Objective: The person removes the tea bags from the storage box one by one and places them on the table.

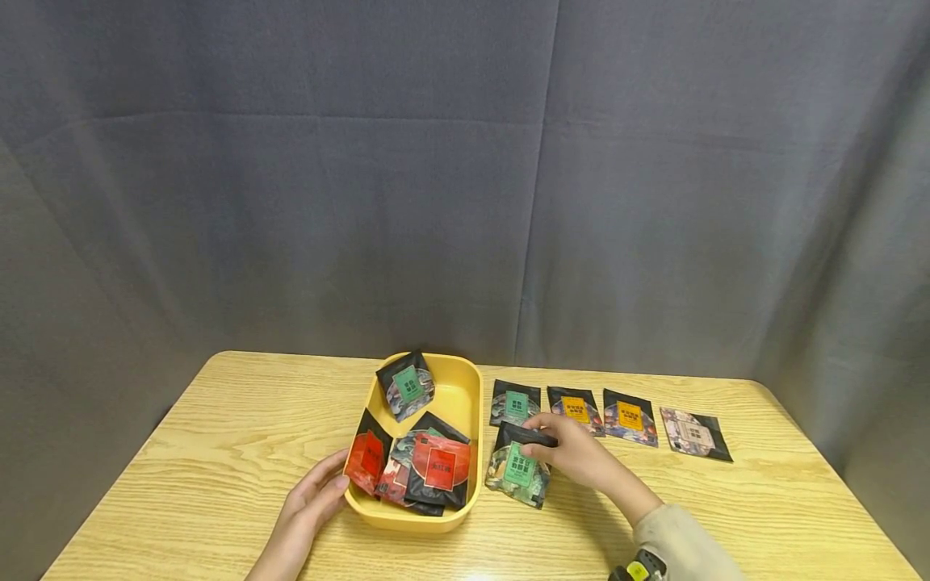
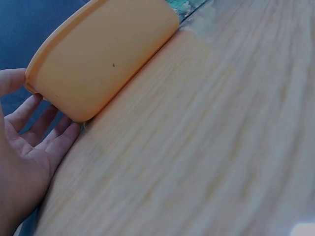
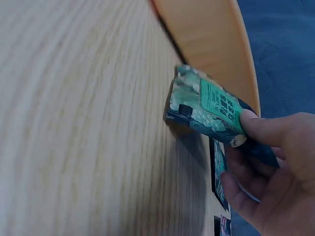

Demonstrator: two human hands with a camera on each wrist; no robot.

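Observation:
My right hand pinches the black top end of a foil packet with a green label. In the right wrist view this packet tilts just above the wood, thumb on its front and fingers behind. To its left stands a yellow plastic bin. My left hand rests against the bin's left side, its thumb near the rim and the other fingers spread along the outer wall. Inside the bin lie red-labelled packets in an overlapping pile, and a green-labelled packet leans at the back.
Right of the bin a row of packets lies flat: a green-labelled one, two orange-labelled ones, and a pale pink one. The wooden table ends at a grey curtain.

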